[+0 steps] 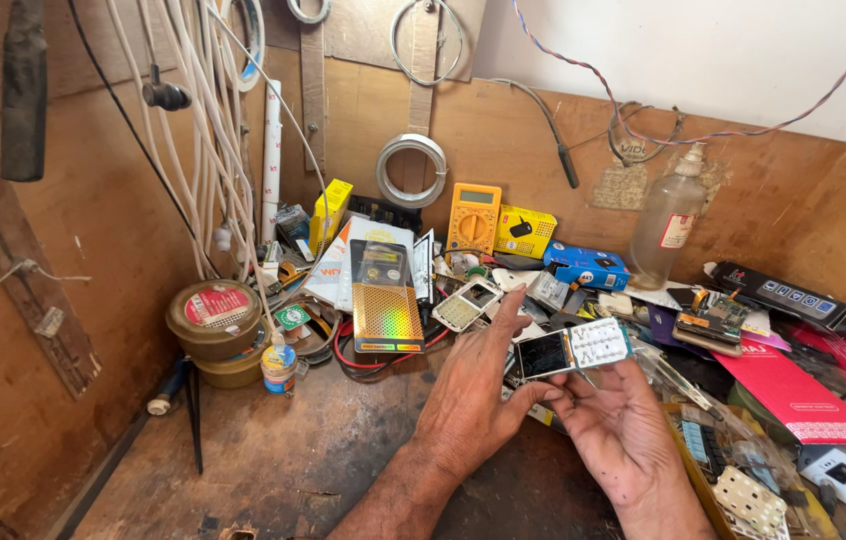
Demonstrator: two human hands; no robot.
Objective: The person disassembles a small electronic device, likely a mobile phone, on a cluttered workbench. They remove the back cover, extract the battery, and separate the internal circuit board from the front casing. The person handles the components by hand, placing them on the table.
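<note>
A small keypad phone (573, 350), with a dark screen on its left half and a white keypad on its right, is held level over the cluttered wooden bench (273, 450). My left hand (473, 400) grips its left end, thumb underneath and fingers raised behind the screen. My right hand (623, 430) lies palm up beneath the phone, its fingertips touching the underside near the keypad. Both hands are at the centre right of the head view.
Behind the hands lie a second white phone (468, 303), a shiny holographic box (386, 300), a yellow multimeter (473, 215), a blue box (588, 265) and a clear bottle (668, 225). Round tins (215, 318) stand left. White cables (203, 150) hang down. A red packet (803, 395) lies right.
</note>
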